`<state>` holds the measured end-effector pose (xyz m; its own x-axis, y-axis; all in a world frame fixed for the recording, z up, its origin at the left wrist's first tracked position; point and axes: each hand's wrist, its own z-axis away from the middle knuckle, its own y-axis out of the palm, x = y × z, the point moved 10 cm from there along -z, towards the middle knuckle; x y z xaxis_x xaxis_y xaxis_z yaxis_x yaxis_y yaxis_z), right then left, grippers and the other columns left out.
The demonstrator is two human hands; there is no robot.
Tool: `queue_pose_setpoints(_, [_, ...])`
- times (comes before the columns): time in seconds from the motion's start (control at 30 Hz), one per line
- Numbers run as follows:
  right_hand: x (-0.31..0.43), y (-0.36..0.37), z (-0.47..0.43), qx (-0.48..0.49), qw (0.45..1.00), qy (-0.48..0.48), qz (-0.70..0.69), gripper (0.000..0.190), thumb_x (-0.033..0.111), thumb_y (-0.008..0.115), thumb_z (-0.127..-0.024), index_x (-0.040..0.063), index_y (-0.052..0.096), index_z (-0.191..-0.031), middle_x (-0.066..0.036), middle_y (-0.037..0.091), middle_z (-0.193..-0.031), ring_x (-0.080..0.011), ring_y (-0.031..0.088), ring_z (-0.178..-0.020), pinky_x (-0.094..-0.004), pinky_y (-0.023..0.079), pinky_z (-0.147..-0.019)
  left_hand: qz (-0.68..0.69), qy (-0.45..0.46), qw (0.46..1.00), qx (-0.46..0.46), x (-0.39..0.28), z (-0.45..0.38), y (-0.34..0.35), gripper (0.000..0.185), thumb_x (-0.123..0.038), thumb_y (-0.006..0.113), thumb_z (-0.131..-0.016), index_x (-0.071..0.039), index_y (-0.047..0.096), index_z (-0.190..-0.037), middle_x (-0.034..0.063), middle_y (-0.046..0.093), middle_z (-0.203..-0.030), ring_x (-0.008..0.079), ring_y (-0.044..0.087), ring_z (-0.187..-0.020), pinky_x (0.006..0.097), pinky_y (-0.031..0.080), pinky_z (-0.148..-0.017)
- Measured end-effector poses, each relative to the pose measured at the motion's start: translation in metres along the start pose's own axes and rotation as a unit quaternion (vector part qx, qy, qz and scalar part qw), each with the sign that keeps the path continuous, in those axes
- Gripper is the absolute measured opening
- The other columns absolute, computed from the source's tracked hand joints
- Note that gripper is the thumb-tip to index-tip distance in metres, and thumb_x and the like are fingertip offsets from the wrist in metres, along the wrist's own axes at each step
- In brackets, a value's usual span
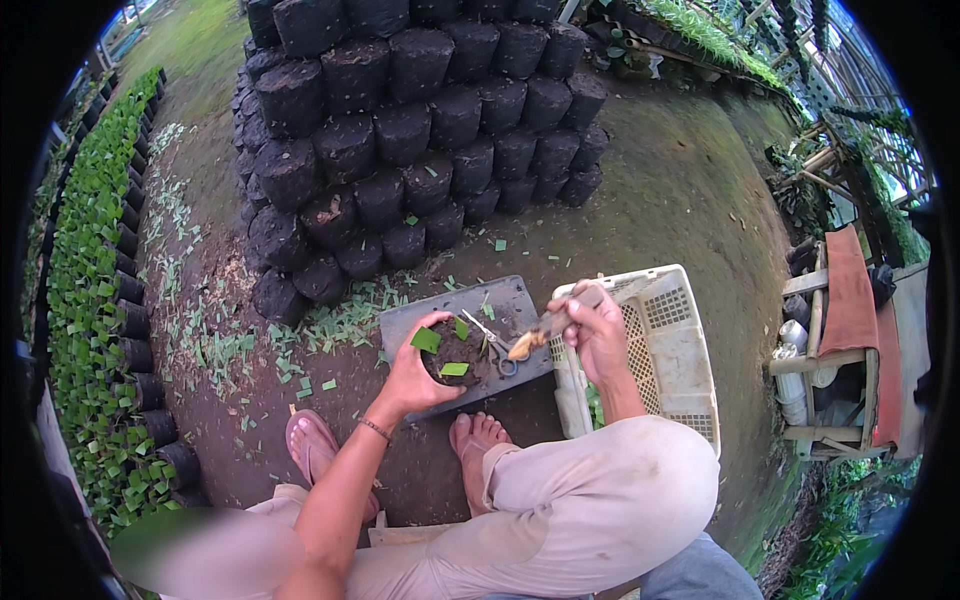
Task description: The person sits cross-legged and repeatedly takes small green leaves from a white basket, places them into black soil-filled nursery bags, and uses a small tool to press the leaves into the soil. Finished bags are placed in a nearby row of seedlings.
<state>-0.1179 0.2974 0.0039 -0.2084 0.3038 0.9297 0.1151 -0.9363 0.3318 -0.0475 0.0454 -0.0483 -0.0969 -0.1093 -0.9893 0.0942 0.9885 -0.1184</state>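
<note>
My left hand (421,381) curls around the left side of a soil-filled pot (452,352), which stands on a grey board (420,304). Three cut green leaf pieces (454,369) stick up from the soil. My right hand (595,327) is raised over the board's right end and grips a stick-like tool (556,323) with a brown handle part and a yellowish, soil-stained pointed tip. That tip points down and left, above the scissors. The scissors (491,337) lie on the board, right of the pot, their blades towards the upper left.
A white plastic crate (697,360) with green leaves inside stands by my right knee. Stacked black soil-filled bags (420,127) rise ahead. Leaf scraps (322,322) litter the ground. Rows of planted bags (105,300) line the left, and a wooden rack (832,360) stands at right.
</note>
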Motion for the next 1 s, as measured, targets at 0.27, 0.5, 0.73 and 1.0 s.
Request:
queue_pose_setpoints(0.27, [-0.079,0.012,0.044,0.02,0.977,0.172,0.125,0.022,0.015,0.067,-0.1,0.005,0.063,-0.12,-0.003,0.068,-0.092,-0.0053,0.057,-0.072,-0.0205,0.044,-0.06,-0.063,0.072,0.995,-0.008,-0.009,0.0,0.001,0.111,-0.033,0.101,-0.052,-0.006,0.047,-0.146,0.0158,0.05,-0.144,0.0337,0.048,-0.137,0.0446,0.037,-0.118])
queue_pose_setpoints(0.5, [-0.07,0.05,0.056,0.002,0.965,-0.017,0.261,0.024,0.008,0.086,-0.082,0.0,0.075,-0.102,-0.001,0.069,-0.077,-0.0027,0.058,-0.069,-0.0214,0.046,-0.061,-0.024,0.05,0.998,-0.017,-0.008,0.002,0.001,0.106,-0.024,0.099,-0.054,-0.005,0.048,-0.145,0.0161,0.051,-0.143,0.0333,0.049,-0.136,0.0442,0.038,-0.117])
queue_pose_setpoints(0.73, [-0.066,0.048,0.042,0.0,0.962,0.032,0.272,0.016,0.005,0.086,-0.081,0.0,0.077,-0.094,-0.002,0.072,-0.079,-0.0064,0.062,-0.07,-0.0215,0.046,-0.061,-0.025,0.056,0.998,-0.02,-0.015,0.002,0.003,0.105,-0.019,0.098,-0.053,-0.005,0.048,-0.144,0.0154,0.052,-0.142,0.0336,0.05,-0.135,0.0437,0.039,-0.116])
queue_pose_setpoints(1.0, [-0.116,0.037,0.035,-0.072,0.963,0.259,0.009,0.037,-0.012,0.08,-0.072,0.009,0.058,-0.093,-0.001,0.06,-0.078,-0.0105,0.056,-0.061,-0.025,0.038,-0.051,-0.037,0.067,0.997,-0.02,-0.017,0.002,0.003,0.104,-0.018,0.097,-0.052,-0.005,0.049,-0.144,0.0159,0.052,-0.141,0.0341,0.051,-0.134,0.0443,0.04,-0.116])
